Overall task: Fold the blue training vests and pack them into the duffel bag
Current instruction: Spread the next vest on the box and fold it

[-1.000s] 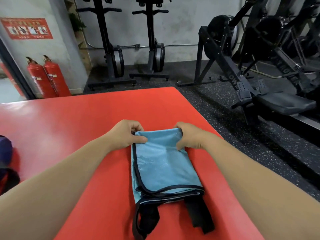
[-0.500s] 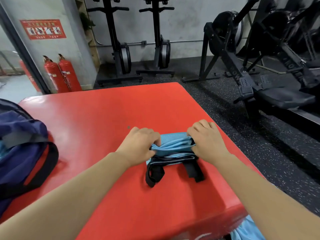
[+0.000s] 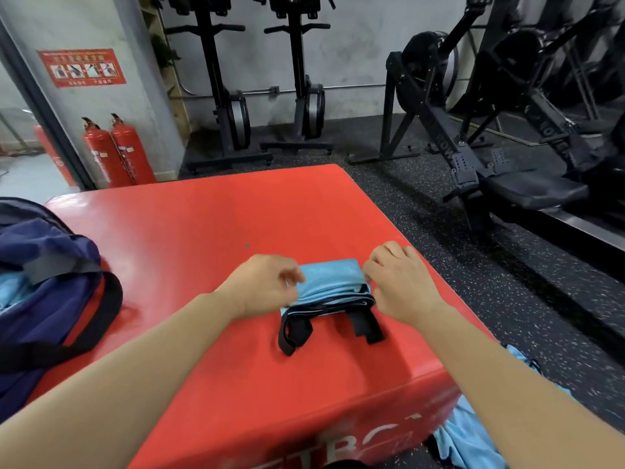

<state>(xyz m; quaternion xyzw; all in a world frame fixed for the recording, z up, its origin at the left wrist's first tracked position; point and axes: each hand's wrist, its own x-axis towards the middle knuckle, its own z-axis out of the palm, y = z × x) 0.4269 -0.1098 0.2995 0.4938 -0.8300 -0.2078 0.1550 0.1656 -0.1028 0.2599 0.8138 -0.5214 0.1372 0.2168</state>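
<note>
Your L hand (image 3: 267, 286): knuckles up, fingers curled, pinching left edge of folded blue vest (image 3: 329, 282); fingertips blurred. 
R hand (image 3: 399, 282): curled too, gripping vest's right edge. 
Both forearms reach fwd, converging on vest. 
Vest lies on red box (image 3: 203, 231) top, right-front area, black straps (image 3: 294, 333) trailing toward you. 
Duffel bag (image 3: 50, 289) at box's left, well apart from vest, light blue showing inside. 
More blue fabric (image 3: 466, 431) on floor, lower right.

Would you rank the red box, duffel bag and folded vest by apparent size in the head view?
1. red box
2. duffel bag, partly cut off at the frame edge
3. folded vest
</note>
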